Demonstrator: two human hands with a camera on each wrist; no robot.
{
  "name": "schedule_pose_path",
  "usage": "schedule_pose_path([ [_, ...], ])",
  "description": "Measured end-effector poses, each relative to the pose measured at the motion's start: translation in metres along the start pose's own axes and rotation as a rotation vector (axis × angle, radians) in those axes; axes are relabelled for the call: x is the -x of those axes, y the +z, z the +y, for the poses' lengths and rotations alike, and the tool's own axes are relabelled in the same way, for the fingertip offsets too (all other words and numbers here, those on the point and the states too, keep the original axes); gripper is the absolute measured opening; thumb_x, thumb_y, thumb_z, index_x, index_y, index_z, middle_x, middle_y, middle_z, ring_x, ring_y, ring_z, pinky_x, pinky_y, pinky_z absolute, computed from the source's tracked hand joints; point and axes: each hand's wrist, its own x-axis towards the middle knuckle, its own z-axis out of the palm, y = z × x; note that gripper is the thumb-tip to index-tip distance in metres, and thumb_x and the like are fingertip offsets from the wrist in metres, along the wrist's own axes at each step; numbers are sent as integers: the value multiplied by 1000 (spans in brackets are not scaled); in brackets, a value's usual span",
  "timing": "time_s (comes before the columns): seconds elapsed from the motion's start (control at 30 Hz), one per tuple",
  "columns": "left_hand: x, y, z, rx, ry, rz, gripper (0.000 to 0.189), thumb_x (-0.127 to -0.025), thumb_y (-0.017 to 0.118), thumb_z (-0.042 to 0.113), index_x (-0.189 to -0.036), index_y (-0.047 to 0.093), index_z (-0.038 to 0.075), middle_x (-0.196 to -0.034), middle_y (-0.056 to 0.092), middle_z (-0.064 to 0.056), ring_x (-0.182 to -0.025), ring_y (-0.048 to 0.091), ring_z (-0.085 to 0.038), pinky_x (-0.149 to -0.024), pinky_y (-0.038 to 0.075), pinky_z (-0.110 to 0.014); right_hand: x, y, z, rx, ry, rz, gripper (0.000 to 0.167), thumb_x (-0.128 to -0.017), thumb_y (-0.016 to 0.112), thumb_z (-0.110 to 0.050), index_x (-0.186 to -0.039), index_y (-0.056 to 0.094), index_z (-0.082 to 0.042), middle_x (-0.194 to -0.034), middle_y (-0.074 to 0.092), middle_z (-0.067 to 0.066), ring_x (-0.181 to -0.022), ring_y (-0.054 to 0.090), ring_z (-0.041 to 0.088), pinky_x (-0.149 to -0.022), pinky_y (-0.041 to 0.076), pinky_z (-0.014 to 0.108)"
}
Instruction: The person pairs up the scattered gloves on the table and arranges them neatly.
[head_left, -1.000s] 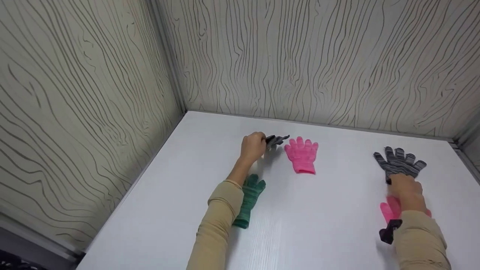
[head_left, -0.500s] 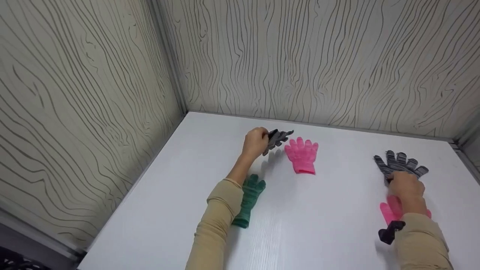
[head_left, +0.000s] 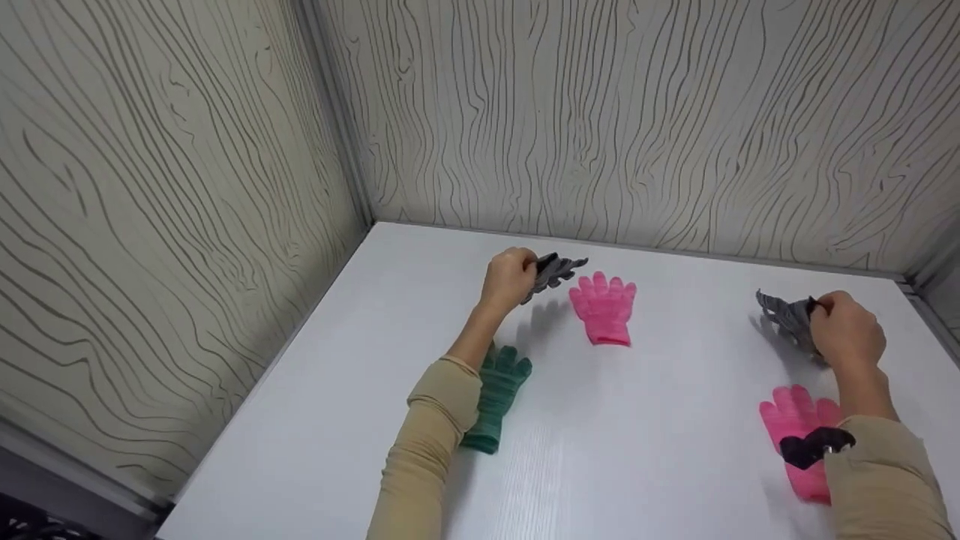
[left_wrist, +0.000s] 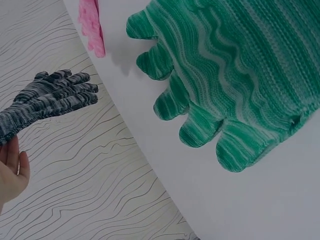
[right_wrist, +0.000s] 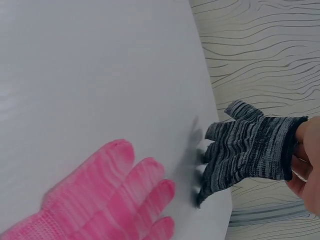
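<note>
My left hand (head_left: 508,281) pinches a black-and-grey knit glove (head_left: 553,274) by its cuff, held up over the table with its shadow below. In the left wrist view that glove (left_wrist: 55,97) extends out from the fingertips. On the right, my right hand (head_left: 850,330) grips a second black-and-grey knit glove (head_left: 787,319) at the cuff; its fingers droop toward the table in the right wrist view (right_wrist: 245,145). A green striped glove (head_left: 499,394) lies under my left forearm. One pink glove (head_left: 604,309) lies between the hands; another pink glove (head_left: 799,416) is partly covered by my right forearm.
The white table (head_left: 660,420) backs onto a wood-grain patterned wall (head_left: 600,127), with a similar wall (head_left: 150,225) on the left. A black wrist mount (head_left: 814,448) sticks out from my right sleeve.
My right hand has lifted its black-and-grey glove off the table, moving up and right and uncovering more of the pink glove. My left hand has raised its glove slightly.
</note>
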Motion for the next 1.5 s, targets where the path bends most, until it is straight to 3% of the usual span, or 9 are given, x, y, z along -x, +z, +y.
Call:
schedule_pose_path([
  [0.2, 4, -5, 9, -36, 99, -6, 12, -87, 59, 7, -89, 70, 3, -86, 67, -6, -79, 63, -15, -70, 48, -24, -1, -16, -17, 8, -112, 26, 28, -95, 43, -11, -110, 49, 12, -101, 54, 34, -89, 51, 51, -66, 38, 57],
  [0.47, 21, -4, 29, -239, 372, -44, 14, -87, 58, 6, -84, 71, 4, -76, 66, -4, -68, 62, -14, -66, 48, -24, 7, -23, -33, -31, -244, 122, 20, -93, 47, -4, -105, 53, 11, -95, 57, 31, -82, 54, 45, -65, 38, 52],
  [0.6, 31, -2, 41, -332, 468, -91, 15, -86, 58, 6, -79, 71, 7, -71, 65, -2, -63, 59, -12, -63, 45, -26, 10, -25, -39, -35, -293, 141, 18, -91, 49, -2, -103, 55, 9, -92, 57, 30, -79, 54, 43, -63, 37, 50],
  [0.83, 49, 4, 59, -449, 576, -157, 16, -86, 59, 10, -72, 66, 11, -65, 60, 2, -60, 57, -11, -57, 41, -24, 17, -24, -51, -23, -370, 135, 15, -89, 52, 0, -100, 56, 7, -88, 59, 28, -74, 57, 41, -60, 39, 49],
  [1.13, 87, 23, 77, -616, 726, -390, 21, -92, 56, 27, -100, 70, 15, -85, 66, 3, -80, 59, -9, -76, 41, -21, 23, -22, -64, -12, -408, 111, 15, -88, 52, 0, -101, 55, 8, -88, 59, 28, -75, 56, 40, -63, 41, 54],
  [1.37, 114, 35, 77, -688, 874, -408, 17, -91, 54, 20, -93, 70, 18, -81, 65, 5, -76, 60, -8, -68, 41, -23, 30, -20, -79, 1, -483, 157, 12, -86, 55, 4, -98, 56, 8, -84, 59, 24, -71, 57, 35, -61, 43, 50],
  [1.5, 128, 43, 74, -698, 901, -449, 13, -89, 57, 21, -91, 69, 19, -80, 63, 7, -74, 59, -7, -65, 40, -22, 34, -17, -88, -25, -522, 172, 11, -85, 55, 6, -96, 56, 8, -85, 58, 24, -75, 57, 36, -66, 44, 51],
])
